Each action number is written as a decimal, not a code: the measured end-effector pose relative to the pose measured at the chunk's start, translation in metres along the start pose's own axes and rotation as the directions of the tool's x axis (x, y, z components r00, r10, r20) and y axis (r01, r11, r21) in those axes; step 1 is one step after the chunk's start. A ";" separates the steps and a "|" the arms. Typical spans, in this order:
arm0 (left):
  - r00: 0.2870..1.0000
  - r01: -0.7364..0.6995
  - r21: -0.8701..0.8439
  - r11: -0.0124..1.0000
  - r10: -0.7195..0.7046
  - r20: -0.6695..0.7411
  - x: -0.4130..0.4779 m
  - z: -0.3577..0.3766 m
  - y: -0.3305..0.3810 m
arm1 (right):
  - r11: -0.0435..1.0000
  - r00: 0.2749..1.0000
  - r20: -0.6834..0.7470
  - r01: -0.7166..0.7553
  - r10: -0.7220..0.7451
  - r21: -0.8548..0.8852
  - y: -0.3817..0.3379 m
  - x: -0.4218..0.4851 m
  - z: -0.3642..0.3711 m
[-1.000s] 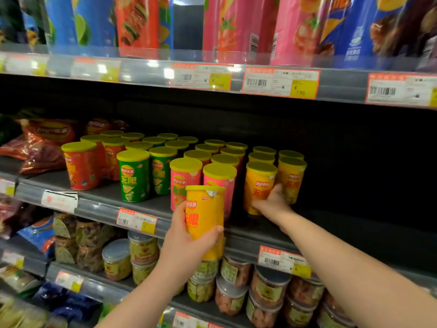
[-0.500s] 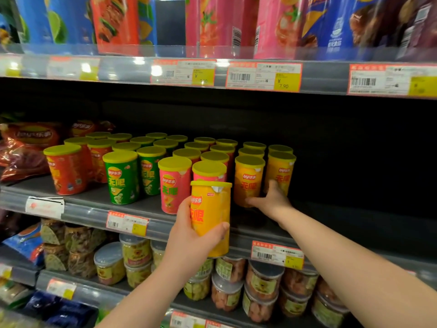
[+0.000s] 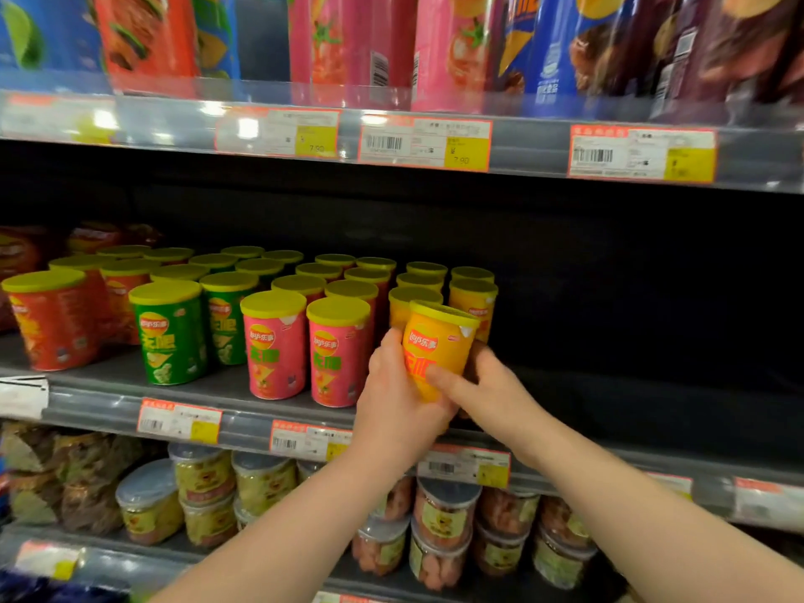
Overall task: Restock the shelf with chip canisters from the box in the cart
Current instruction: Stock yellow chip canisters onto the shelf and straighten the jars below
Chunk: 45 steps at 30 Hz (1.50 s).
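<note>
We see both hands meeting on one yellow canister (image 3: pixel 439 341) at the front edge of the middle shelf (image 3: pixel 100 367), just ahead of the row of other yellow canisters (image 3: pixel 474 302) and right beside the pink canisters (image 3: pixel 339 354). The left hand (image 3: pixel 393 398) grips it from the left and from below, its fingers (image 3: pixel 385 348) curled round the lower part of the tube. The right hand (image 3: pixel 491 385) holds it from the other side, with the thumb laid across the printed front and the remaining fingers tucked behind the tube, where we cannot follow them. The canister is tilted, its yellow lid leaning towards the right, and we cannot tell whether its base touches the shelf, since the hands cover it. Further left on the same shelf stand a green canister (image 3: pixel 169 337) and a red canister (image 3: pixel 54 324), each leading its own row, all with yellow lids. To the right of the yellow row the shelf runs dark. Price tags (image 3: pixel 424 143) line the rail of the shelf above, which carries tall cans (image 3: pixel 348 41). Clear-lidded jars (image 3: pixel 443 520) are stacked on the shelf below the hands.
</note>
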State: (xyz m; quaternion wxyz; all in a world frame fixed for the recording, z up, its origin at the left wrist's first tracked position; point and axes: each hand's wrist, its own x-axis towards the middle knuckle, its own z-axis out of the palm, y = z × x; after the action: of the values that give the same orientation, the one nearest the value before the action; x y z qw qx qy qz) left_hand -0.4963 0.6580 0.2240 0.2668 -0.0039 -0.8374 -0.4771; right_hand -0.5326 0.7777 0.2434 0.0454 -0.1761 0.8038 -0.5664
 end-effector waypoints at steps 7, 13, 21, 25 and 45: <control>0.983 -0.090 0.235 0.968 0.048 0.178 0.004 0.007 -0.011 | 0.998 0.971 -0.238 -0.026 0.013 -0.049 0.009 0.016 -0.022; 0.888 -0.400 0.717 0.571 0.048 0.457 -0.004 -0.003 -0.033 | 0.984 0.968 -0.238 -0.112 0.077 -0.141 0.023 0.049 -0.041; 0.881 -0.438 0.714 0.547 0.104 0.461 -0.004 -0.002 -0.042 | 0.972 0.974 -0.206 -0.133 0.092 -0.195 0.040 0.055 -0.035; 0.883 -0.438 0.712 0.548 0.113 0.456 -0.005 -0.002 -0.043 | 0.974 0.976 -0.200 -0.121 0.082 -0.192 0.042 0.059 -0.035; 0.855 -0.465 0.639 0.613 0.125 0.503 -0.006 -0.017 -0.033 | 0.618 0.977 -0.211 -0.145 -0.035 -0.772 0.019 0.003 -0.020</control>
State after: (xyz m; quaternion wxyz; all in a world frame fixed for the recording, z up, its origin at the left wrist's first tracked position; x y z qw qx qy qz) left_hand -0.4924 0.6279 0.2019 0.1395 -0.1365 -0.9803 -0.0306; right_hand -0.5451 0.8002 0.2330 -0.1016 -0.0941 0.9752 -0.1726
